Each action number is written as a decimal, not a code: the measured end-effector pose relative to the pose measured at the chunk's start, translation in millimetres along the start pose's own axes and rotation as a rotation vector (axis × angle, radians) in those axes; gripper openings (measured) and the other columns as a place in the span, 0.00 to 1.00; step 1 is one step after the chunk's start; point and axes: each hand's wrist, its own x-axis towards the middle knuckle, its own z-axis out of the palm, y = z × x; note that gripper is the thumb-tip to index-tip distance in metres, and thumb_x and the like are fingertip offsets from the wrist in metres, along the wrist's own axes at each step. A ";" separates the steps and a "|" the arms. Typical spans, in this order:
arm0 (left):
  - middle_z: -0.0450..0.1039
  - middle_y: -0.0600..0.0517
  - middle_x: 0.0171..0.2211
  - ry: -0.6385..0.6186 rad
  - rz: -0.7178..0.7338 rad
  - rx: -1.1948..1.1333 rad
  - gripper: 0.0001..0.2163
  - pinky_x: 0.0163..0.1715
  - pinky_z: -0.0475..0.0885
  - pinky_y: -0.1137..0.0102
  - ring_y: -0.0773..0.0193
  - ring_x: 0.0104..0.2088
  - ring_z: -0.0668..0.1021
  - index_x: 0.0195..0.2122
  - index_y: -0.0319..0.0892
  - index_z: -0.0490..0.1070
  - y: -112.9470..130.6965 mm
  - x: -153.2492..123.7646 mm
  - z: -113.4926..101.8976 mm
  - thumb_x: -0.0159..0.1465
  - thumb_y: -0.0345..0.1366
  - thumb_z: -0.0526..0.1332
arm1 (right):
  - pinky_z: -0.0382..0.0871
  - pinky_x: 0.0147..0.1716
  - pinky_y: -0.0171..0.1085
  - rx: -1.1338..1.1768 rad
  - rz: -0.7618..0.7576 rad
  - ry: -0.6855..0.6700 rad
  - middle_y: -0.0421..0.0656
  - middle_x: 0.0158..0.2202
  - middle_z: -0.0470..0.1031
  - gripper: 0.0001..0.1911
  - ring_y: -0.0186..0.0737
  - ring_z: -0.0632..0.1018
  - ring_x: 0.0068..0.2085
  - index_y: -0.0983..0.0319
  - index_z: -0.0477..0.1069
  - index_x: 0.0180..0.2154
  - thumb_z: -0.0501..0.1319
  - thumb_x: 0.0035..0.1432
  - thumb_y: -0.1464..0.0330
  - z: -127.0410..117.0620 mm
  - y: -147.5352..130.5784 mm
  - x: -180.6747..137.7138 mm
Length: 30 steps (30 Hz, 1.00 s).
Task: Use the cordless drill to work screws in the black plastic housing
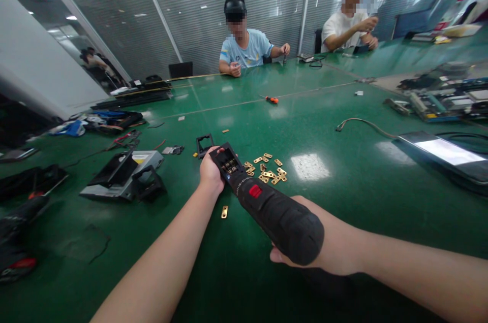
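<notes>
My right hand (320, 244) is wrapped round a black electric screwdriver (280, 216) with a red switch, its tip pointing away at a small black plastic part (227, 160). My left hand (210, 173) grips that part and holds it on the green table (343, 196). Small brass pieces sit inside the part. Several loose brass plates (269, 169) lie just right of it, and one single plate (224, 212) lies near my left wrist. A black square frame (204, 144) rests just beyond my left hand.
A dismantled grey drive (122, 175) and black brackets lie to the left, with cables and tools behind. A tablet-like panel (446, 153) and circuit boards (446, 97) are at right. An orange screwdriver (272, 100) lies mid-table. Two people sit working at the far side.
</notes>
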 end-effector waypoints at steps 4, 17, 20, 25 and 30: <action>0.77 0.52 0.25 -0.011 0.017 0.005 0.06 0.31 0.79 0.62 0.55 0.26 0.82 0.35 0.44 0.69 0.2 -0.2 0.0 0.55 0.33 0.62 | 0.71 0.30 0.33 0.016 -0.014 -0.007 0.35 0.26 0.74 0.13 0.33 0.72 0.26 0.61 0.68 0.27 0.71 0.47 0.77 0.1 -0.9 0.7; 0.76 0.52 0.25 0.004 -0.012 -0.009 0.06 0.30 0.78 0.63 0.55 0.25 0.82 0.35 0.44 0.69 1.4 -1.5 1.1 0.56 0.33 0.62 | 0.68 0.29 0.32 0.016 0.010 0.003 0.36 0.27 0.74 0.12 0.34 0.72 0.28 0.61 0.69 0.29 0.70 0.47 0.76 0.3 -1.1 -1.2; 0.76 0.52 0.25 0.006 -0.010 -0.013 0.06 0.29 0.78 0.64 0.56 0.25 0.82 0.35 0.44 0.69 1.5 -1.6 1.2 0.56 0.33 0.61 | 0.69 0.29 0.32 0.041 0.021 0.001 0.36 0.27 0.73 0.12 0.34 0.71 0.28 0.61 0.69 0.29 0.70 0.46 0.77 0.6 -2.1 -0.3; 0.77 0.51 0.26 0.009 -0.021 -0.015 0.06 0.30 0.78 0.63 0.54 0.26 0.82 0.35 0.44 0.69 1.5 -0.9 1.1 0.56 0.33 0.62 | 0.69 0.29 0.31 0.034 0.021 -0.003 0.35 0.27 0.74 0.13 0.33 0.71 0.27 0.61 0.69 0.28 0.70 0.46 0.78 0.0 -1.8 0.2; 0.77 0.51 0.26 0.005 -0.018 -0.021 0.06 0.30 0.78 0.63 0.54 0.26 0.83 0.36 0.44 0.70 0.6 0.2 0.2 0.56 0.34 0.62 | 0.68 0.28 0.32 0.025 -0.001 0.004 0.35 0.28 0.75 0.12 0.33 0.73 0.28 0.61 0.69 0.29 0.71 0.47 0.77 -0.3 0.6 -0.7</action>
